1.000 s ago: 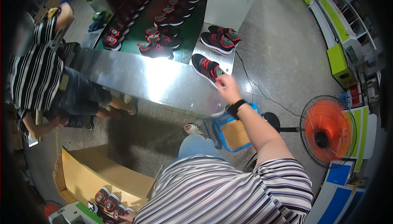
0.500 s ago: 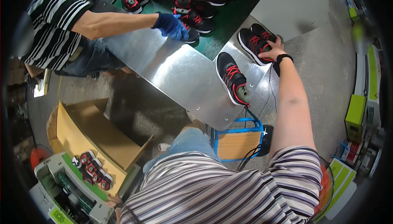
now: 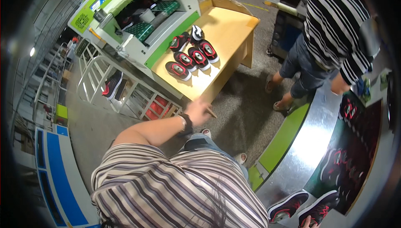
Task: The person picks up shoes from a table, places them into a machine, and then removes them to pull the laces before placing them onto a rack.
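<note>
My left hand (image 3: 198, 112), smeared by motion, is by the near corner of the wooden table (image 3: 193, 89). Its fingers look curled, and a thin brown strip (image 3: 212, 113) juts out past them. At the lower right edge only some fingers of my right hand (image 3: 308, 222) show, gripping a black sneaker (image 3: 319, 208) with red laces and a white sole near its opening. Beside it on the metal bench lies a second black sneaker (image 3: 288, 206). Several black-and-red sneakers (image 3: 196, 57) stand grouped on the wooden table.
A grey-and-green machine (image 3: 146, 32) stands behind the table. A white tube rack (image 3: 94, 82) with shoes is to the left. Across the metal bench (image 3: 307, 144) another person (image 3: 330, 23) in a striped shirt stands near more sneakers (image 3: 346, 161).
My view has swung left toward the wooden table and machine. My left hand has come into clear view there, while my right hand and its sneakers now sit at the lower right edge.
</note>
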Demonstrator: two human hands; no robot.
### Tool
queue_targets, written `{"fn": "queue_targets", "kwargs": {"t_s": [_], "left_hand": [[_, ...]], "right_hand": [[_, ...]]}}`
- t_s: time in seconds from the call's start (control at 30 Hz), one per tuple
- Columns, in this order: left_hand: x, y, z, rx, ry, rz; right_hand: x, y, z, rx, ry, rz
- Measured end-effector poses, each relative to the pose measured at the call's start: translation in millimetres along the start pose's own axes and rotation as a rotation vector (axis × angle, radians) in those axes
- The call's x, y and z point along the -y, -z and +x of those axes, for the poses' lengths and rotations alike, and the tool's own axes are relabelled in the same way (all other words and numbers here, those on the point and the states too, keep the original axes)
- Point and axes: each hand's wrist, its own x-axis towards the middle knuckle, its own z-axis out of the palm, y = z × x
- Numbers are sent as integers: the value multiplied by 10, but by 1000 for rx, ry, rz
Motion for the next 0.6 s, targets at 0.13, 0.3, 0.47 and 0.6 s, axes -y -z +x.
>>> {"fn": "queue_targets", "kwargs": {"t_s": [0.13,0.3,0.47,0.6], "left_hand": [[-554,158,107,412,-444,-607],[-717,560,223,418,-762,-1017],[-77,1148,98,396,-446,-1781],[751,1369,74,326,-294,-2243]], "right_hand": [[517,-905,131,264,339,307],[2440,-2658,-618,740,247,389],[3313,-4119,-1267,900,970,251],[3692,-4851,-1752,1215,802,703]]}}
